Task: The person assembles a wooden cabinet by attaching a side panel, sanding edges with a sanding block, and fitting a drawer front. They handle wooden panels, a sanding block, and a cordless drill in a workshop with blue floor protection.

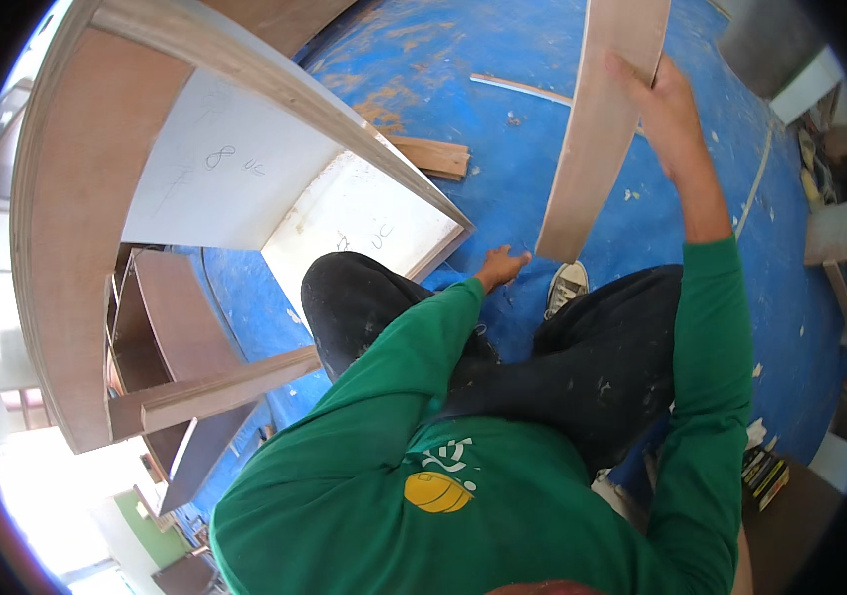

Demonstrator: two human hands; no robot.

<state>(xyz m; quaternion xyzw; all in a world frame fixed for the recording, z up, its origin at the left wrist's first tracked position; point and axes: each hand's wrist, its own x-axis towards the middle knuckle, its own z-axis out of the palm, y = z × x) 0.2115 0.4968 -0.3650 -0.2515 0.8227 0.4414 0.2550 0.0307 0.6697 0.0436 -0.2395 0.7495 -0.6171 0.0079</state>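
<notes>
My right hand [669, 114] is closed around the edge of a long flat wooden board [597, 149], its thumb lying on the broad face. The board stands tilted, its lower end above the floor near my shoe. Just left of that lower end is my left hand [503, 266], fingers partly stretched out and nothing visible in them. To my left, against my knee, stands a large open plywood cabinet box [86, 198] with white inner panels [230, 164] that bear handwritten marks.
A blue sheet [721, 218] with scraps and sawdust covers the floor. Short wood offcuts [433, 156] and a thin strip [521, 89] lie ahead. More wooden panels [181, 317] stand at the left, below a wooden rail [230, 387]. Mixed wood pieces [837, 233] sit along the right side.
</notes>
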